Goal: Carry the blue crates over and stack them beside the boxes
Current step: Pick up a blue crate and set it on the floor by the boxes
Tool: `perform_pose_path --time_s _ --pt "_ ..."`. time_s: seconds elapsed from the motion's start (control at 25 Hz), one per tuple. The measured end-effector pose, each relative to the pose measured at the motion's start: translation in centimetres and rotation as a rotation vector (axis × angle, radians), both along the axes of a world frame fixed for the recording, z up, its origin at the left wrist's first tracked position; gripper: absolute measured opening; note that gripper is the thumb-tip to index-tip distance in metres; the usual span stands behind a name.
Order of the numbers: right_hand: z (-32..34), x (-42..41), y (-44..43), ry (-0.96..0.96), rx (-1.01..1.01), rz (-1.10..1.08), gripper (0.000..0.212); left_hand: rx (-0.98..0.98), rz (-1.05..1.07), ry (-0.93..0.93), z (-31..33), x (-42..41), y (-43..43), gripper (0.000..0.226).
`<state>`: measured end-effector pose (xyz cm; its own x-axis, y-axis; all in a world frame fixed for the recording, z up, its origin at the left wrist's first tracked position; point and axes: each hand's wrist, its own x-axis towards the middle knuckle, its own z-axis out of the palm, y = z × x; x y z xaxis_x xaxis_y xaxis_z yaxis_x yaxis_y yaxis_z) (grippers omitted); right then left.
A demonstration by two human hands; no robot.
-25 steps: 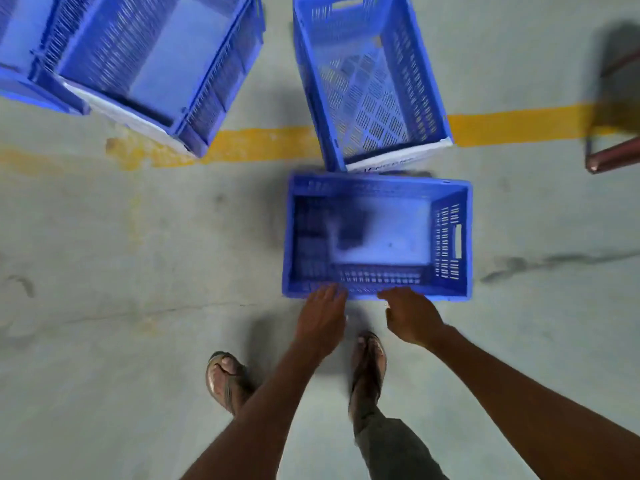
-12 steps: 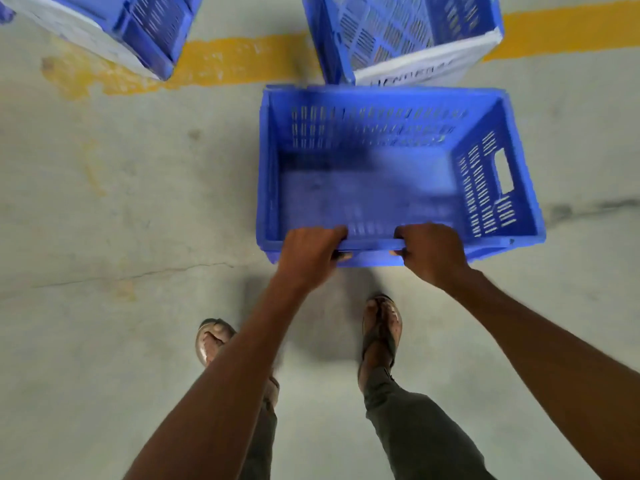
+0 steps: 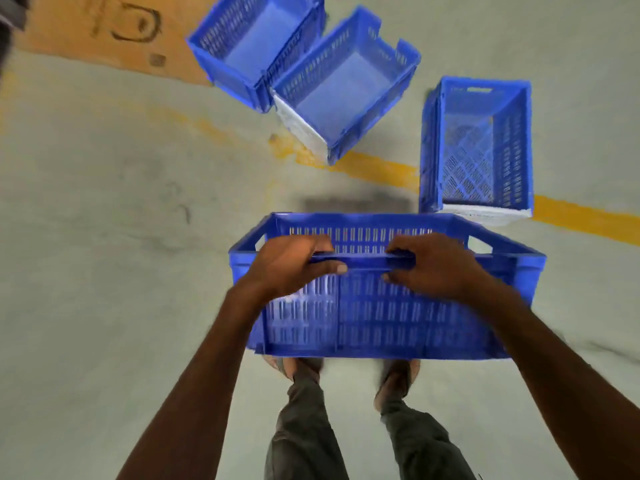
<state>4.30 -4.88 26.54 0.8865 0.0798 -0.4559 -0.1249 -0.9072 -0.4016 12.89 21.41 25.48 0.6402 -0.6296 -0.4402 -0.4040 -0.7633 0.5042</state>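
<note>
I hold a blue slotted crate [image 3: 381, 317] off the floor in front of my legs, its near wall facing me. My left hand [image 3: 294, 268] and my right hand [image 3: 433, 268] both grip its near rim, side by side. Beyond it, a stack of blue crates [image 3: 481, 150] stands on the floor at the right. Two more blue crates sit at the top centre: one [image 3: 349, 84] tilted with a white side, another [image 3: 249, 43] behind it. A brown cardboard box [image 3: 104, 32] lies at the top left, next to them.
A yellow line [image 3: 581, 220] painted on the grey concrete floor runs diagonally under the crates. My two sandalled feet [image 3: 394, 379] show just below the held crate. Bare floor spreads out to the left.
Both hands closed on the crate's near rim and lifted it off the floor toward me. The view swung, bringing the cardboard box and the other crates into sight.
</note>
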Motion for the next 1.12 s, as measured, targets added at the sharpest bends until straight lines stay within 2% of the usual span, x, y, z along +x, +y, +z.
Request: perform_pose_path --time_s 0.08,0.2,0.32,0.4,0.52,0.68,0.84,1.0,1.12 --pt "5.9 2.8 3.9 0.016 -0.097 0.161 0.037 -0.008 0.141 -0.039 5.4 0.7 6.7 0.05" --pt "12.0 7.3 12.6 -0.07 -0.092 0.205 0.034 0.012 0.318 -0.084 12.7 2.6 16.7 0.052" --pt "16.1 12.0 23.1 -0.245 -0.031 0.279 0.03 0.093 0.35 -0.091 19.0 3.5 25.7 0.057" --pt "18.5 15.4 30.0 -0.364 -0.019 0.417 0.036 0.12 0.359 -0.081 21.3 4.1 31.1 0.041" --pt "21.3 20.3 38.0 -0.541 0.043 0.554 0.031 0.076 0.495 -0.115 22.7 5.0 37.5 0.022" --pt "21.5 28.4 47.4 -0.463 0.051 0.767 0.044 0.116 0.639 -0.255 23.1 8.0 45.4 0.027" --pt "18.5 37.2 57.7 -0.317 -0.018 0.973 0.045 0.235 0.701 -0.251 21.8 13.0 53.7 0.031" --pt "16.4 43.7 67.5 -0.268 -0.003 1.121 0.04 0.245 0.848 -0.14 19.7 16.8 61.4 0.034" --pt "13.4 47.0 74.7 -0.271 0.056 1.118 0.04 0.155 1.051 0.058 16.7 18.4 68.1 0.058"
